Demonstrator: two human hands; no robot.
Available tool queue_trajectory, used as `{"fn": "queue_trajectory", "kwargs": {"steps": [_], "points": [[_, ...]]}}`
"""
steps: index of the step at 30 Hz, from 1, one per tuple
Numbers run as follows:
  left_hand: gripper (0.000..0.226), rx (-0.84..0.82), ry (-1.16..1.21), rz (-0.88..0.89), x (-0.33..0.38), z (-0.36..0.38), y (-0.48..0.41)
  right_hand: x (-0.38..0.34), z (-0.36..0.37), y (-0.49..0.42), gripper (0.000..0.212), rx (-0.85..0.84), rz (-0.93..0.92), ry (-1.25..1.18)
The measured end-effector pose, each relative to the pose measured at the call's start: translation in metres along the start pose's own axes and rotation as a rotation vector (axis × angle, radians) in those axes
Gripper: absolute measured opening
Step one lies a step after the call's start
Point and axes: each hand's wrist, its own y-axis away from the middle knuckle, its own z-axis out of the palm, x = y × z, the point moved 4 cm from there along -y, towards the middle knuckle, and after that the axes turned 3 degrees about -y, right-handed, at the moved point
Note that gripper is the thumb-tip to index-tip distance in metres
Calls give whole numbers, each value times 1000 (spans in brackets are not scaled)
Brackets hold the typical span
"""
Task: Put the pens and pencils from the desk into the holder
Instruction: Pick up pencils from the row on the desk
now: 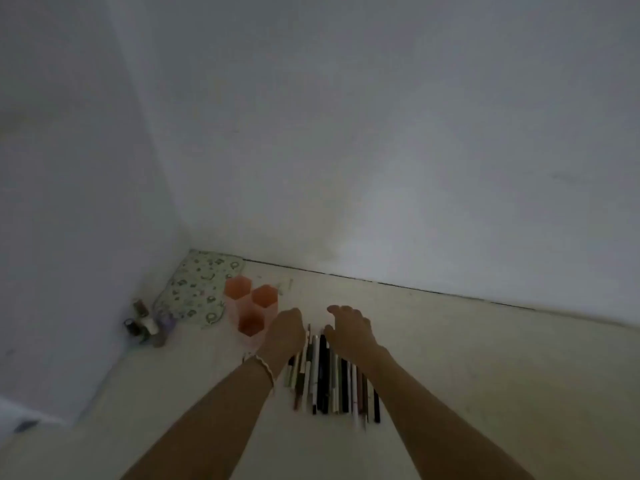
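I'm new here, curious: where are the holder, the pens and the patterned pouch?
holder point(231, 310): head view, wall of the left cup.
pens and pencils point(322, 372): head view, shaft of a black pen.
patterned pouch point(195, 289): head view, its middle.

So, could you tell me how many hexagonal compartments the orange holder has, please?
3 in the holder: one at the back left, one to its right, one in front beside the left hand. None seems hidden.
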Motion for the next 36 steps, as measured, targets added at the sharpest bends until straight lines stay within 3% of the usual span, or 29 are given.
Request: {"fn": "queue_trajectory", "kwargs": {"steps": [7, 11, 16, 18, 21, 24, 29, 33, 36], "points": [[33, -48, -54, -140, -10, 60, -10, 13, 26, -43, 42, -29, -17, -101], [38, -2, -72, -208, -7, 64, -15, 13, 29, -60, 39, 10, -52, -157], [30, -15, 54, -166, -6, 45, -17, 10, 26, -73, 36, 66, -63, -254], [29, 50, 133, -113, -7, 17, -22, 8, 22, -79, 32, 76, -41, -268], [48, 189, 487, -89, -14, -33, -26, 0, 26, -84, 24, 16, 21, -186], [62, 347, 715, -97, -26, -70, -27, -14, 44, -80, 32, -99, 38, -10], [57, 453, 818, -76, -32, -87, -25, -26, 79, -79, 44, -143, 6, 215], [53, 517, 846, -55, -36, -96, -20, -30, 88, -77, 29, -114, 81, 74], [50, 745, 837, -98, -63, -118, -19, -32, 65, -83, 25, -35, 162, -288]]}}
